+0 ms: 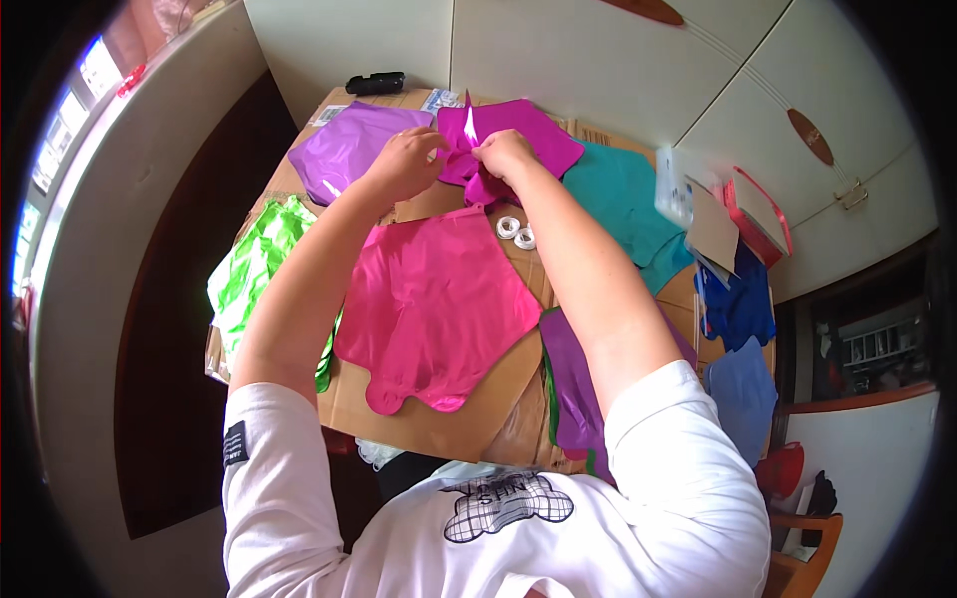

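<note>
Both arms reach to the far part of the cardboard. My right hand (505,154) pinches the gathered near edge of a magenta foil balloon (546,140), which lies flat with a folded point standing up. Beside its left edge, my left hand (407,162) has its fingers curled together; what they hold, if anything, is too small to make out. Under my left wrist lies a flat lilac foil balloon (334,149). Nearer me a hot-pink foil balloon (439,299) is spread out, with small tabs at its lower end. Two small white rolls (516,232) sit to its upper right.
Flat foil balloons in teal (623,189), bright green (259,254), purple (573,374) and dark blue (740,304) lie around the cardboard (449,431). A black case (376,84) rests at the back, against white cabinets (568,60). An open red box (760,214) stands at right.
</note>
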Tool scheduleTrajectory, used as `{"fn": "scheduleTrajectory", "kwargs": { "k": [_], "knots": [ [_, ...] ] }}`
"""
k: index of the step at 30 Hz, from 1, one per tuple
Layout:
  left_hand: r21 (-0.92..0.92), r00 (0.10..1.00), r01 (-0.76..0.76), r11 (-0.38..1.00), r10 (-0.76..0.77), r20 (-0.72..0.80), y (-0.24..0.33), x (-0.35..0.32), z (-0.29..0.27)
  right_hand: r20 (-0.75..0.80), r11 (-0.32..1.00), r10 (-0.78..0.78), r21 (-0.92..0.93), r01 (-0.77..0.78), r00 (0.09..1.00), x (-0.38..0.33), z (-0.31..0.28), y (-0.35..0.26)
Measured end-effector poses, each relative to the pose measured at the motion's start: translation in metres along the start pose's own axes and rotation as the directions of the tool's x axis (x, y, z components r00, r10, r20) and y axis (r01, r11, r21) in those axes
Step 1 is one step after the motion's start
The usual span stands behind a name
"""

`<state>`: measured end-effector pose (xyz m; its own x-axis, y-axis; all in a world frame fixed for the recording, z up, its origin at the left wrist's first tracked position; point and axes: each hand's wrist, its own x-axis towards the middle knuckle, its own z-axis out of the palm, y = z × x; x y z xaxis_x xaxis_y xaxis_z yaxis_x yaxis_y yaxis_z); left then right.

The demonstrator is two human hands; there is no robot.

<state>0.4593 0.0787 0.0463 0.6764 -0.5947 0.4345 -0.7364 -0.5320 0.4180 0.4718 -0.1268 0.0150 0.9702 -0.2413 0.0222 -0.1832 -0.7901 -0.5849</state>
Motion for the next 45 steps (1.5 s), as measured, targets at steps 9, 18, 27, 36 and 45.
{"fn": "scheduleTrajectory", "kwargs": {
  "k": [9,18,27,36,45],
  "knots": [
    [0.288,0.985,0.036,0.957,-0.084,0.154,0.002,-0.003,0.016,0.103,0.189,0.078,0.975,-0.116,0.992,0.009,-0.073,0.036],
    [0.388,0.974,0.042,0.921,-0.125,0.19,0.017,0.006,0.014,-0.542,0.273,-0.113,0.789,0.55,0.833,-0.102,-0.279,0.073],
    [-0.86,0.865,0.502,0.095,-0.053,0.499,0.247,-0.024,-0.037,-0.196,0.77,-0.616,0.054,0.636,0.763,-0.299,-0.259,0.037],
    [-0.875,0.932,0.36,-0.323,0.07,0.357,0.311,-0.087,-0.013,-0.229,0.574,0.087,0.807,0.138,0.97,-0.365,-0.229,0.116],
    [-0.825,0.826,0.553,0.116,-0.2,0.526,0.288,-0.123,0.02,0.022,0.309,0.098,0.95,-0.052,0.995,-0.386,-0.221,0.148]
  ]
}}
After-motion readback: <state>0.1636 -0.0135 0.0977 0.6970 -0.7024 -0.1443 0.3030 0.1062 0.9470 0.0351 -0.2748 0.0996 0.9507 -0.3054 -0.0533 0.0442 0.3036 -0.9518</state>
